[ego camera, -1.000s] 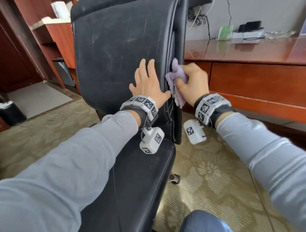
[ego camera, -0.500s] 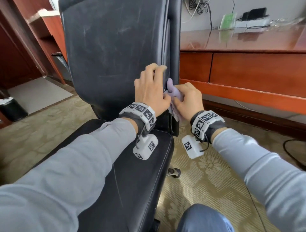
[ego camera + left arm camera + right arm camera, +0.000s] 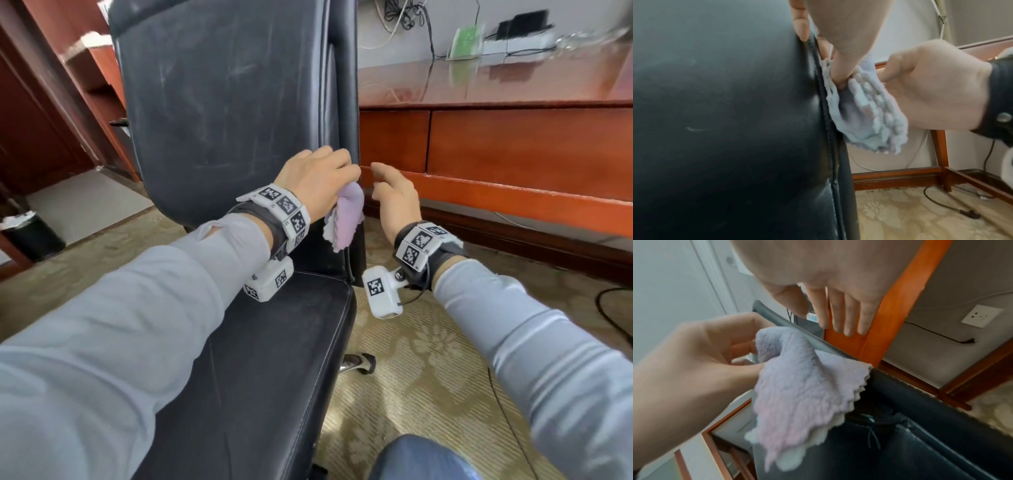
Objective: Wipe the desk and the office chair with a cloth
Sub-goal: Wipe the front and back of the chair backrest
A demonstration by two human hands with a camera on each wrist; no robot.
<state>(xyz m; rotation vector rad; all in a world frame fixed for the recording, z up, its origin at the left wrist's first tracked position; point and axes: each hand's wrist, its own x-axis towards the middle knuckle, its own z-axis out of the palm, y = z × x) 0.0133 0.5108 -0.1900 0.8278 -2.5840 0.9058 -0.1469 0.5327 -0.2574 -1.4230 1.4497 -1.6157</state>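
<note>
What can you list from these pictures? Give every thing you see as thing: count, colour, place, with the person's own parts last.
Office chair: one, black, centre, backrest upright.
Cloth: one, pale purple, hanging at the backrest's right edge.
Desk: one, reddish-brown, right, beyond the chair.
Power strip: one, white, on the desk by the wall.
Green item: one, on the desk; too blurred to name.
Cables: several, white and black, on the wall above the desk.
Bin: one, black, on the floor at far left.
Carpet: beige, patterned, under the chair.
Left hand: one, pinching the cloth against the backrest's edge.
Right hand: one, fingers relaxed, beside the cloth, holding nothing.
</note>
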